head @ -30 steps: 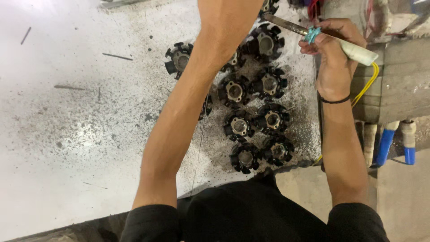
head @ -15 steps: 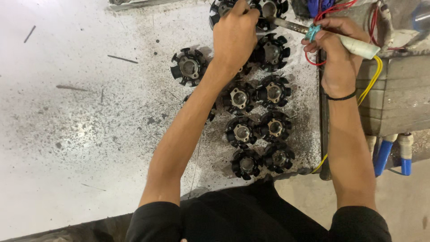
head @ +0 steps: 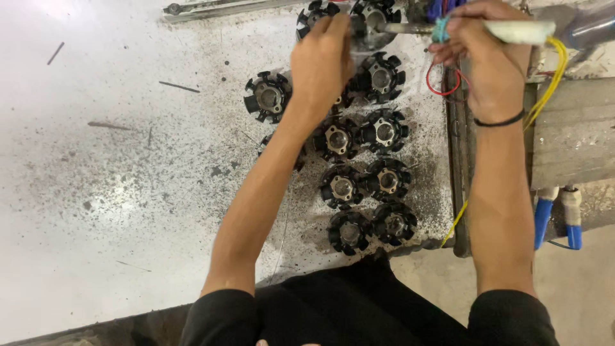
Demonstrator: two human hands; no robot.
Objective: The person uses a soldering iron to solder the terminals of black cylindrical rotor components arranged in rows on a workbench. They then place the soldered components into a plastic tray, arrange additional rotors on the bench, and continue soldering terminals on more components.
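Several black star-shaped metal cores with grey centres lie in two rows on the white, soot-speckled table [head: 96,192]. My left hand [head: 320,64] rests on top of the rows, fingers closed over the core [head: 371,22] at the far end. My right hand [head: 487,54] grips a white-handled tool [head: 519,31] with a blue collar; its metal tip points left at that same core. Red wire loops under this hand and a yellow wire [head: 551,70] trails from the handle. One core [head: 267,97] lies apart to the left.
A metal bar [head: 211,6] lies along the far edge of the table. A grey block [head: 570,141] stands to the right, with blue-capped pieces [head: 543,221] below it. Thin metal slivers [head: 179,86] are scattered on the left of the table.
My view has shifted so the rows of cores sit lower in the frame. My left hand has reached further up and settled on the far-end core, and the tool tip now meets it.
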